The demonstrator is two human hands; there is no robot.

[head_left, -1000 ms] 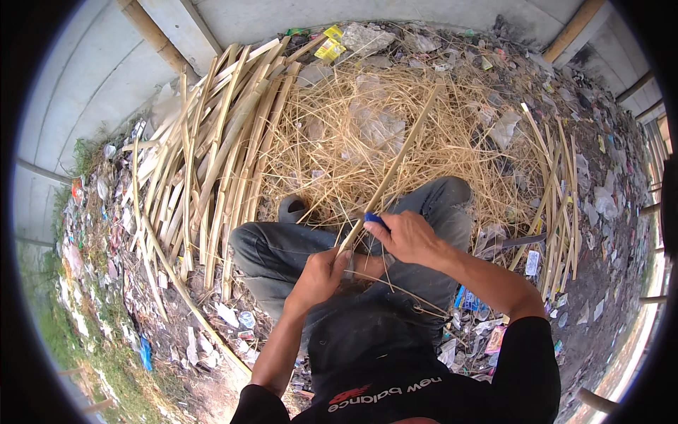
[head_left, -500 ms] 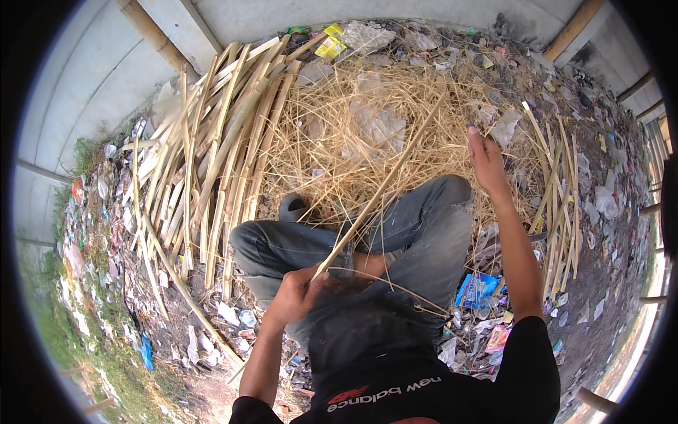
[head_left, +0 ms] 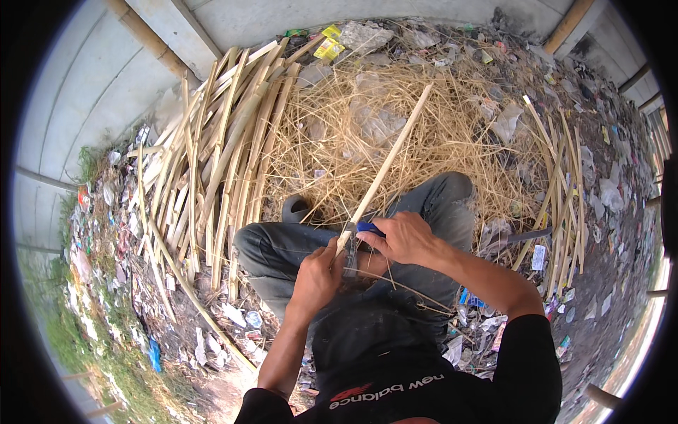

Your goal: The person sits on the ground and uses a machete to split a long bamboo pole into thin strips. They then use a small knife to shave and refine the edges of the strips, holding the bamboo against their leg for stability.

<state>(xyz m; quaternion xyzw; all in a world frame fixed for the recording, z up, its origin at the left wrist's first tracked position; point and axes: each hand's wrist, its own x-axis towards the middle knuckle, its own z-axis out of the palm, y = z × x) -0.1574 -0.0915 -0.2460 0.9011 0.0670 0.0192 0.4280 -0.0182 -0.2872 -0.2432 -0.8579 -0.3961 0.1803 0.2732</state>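
Observation:
My left hand [head_left: 318, 279] is closed round the near end of a long bamboo strip [head_left: 392, 159], which slants up and away to the right over my crossed legs. Gripped in my right hand [head_left: 406, 240] is a knife with a blue handle [head_left: 371, 227]. Its grey blade seems to lie against the strip just beyond my left fingers, though the exact contact is hard to make out. Beyond my legs spreads a heap of thin bamboo shavings [head_left: 332, 155], and a few loose slivers rest across my lap.
A large pile of split bamboo [head_left: 233, 148] lies at the left. Fewer thin strips [head_left: 558, 191] lie at the right, beside a flat grey strip-like thing [head_left: 530, 235]. Litter covers the ground around me. A pale wall [head_left: 282, 18] with bamboo posts [head_left: 152, 39] stands behind.
My right hand has come from out beyond my right knee back to the strip, with the knife now beside my left hand. The strip's far end has shifted slightly left.

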